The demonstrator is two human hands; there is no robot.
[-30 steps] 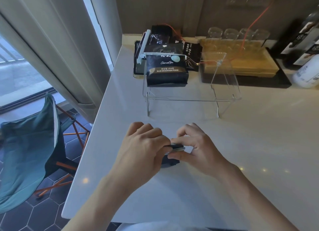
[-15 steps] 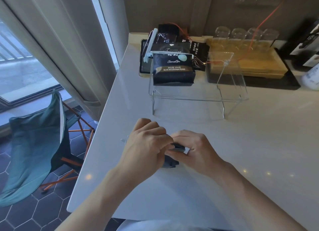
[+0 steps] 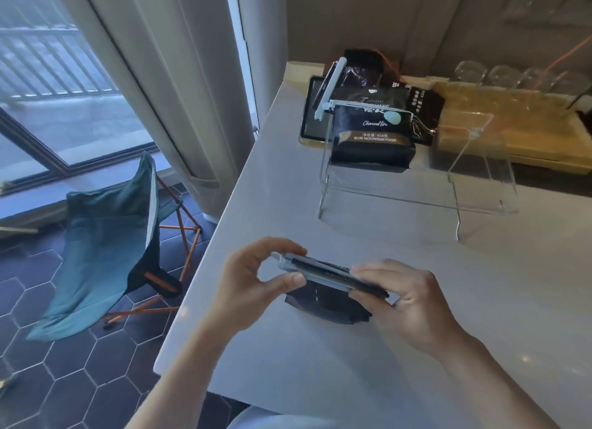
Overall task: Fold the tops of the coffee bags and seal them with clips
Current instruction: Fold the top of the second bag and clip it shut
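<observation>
A small dark bag (image 3: 323,303) sits on the counter (image 3: 416,348), close to the front edge and right in front of the person. A long pale clip (image 3: 320,273) runs across its folded top.

The left hand (image 3: 253,287) pinches the left end of the clip between thumb and fingers. The right hand (image 3: 403,300) has its fingers curled round the right end of the clip and the bag top. Both hands are gripping, not loose.

The clip looks nearly closed, but this part is blurry, so I cannot tell if it has snapped shut all the way.

What could go wrong from here:
- If the right hand lets go before the clip clicks, the fold could spring open and the top would come undone.
- If only one end is squeezed, the clip may stay open at the other end. Then the bag would not be sealed.
- The clip sits a bit slanted. If it slides along the top, a corner of the fold could stick out.
- The bag is small and light. A hard push down could tip it over or shove it toward the counter edge.

Farther back, another dark bag (image 3: 373,133) already wears a clip and rests on a clear stand (image 3: 474,201).
</observation>
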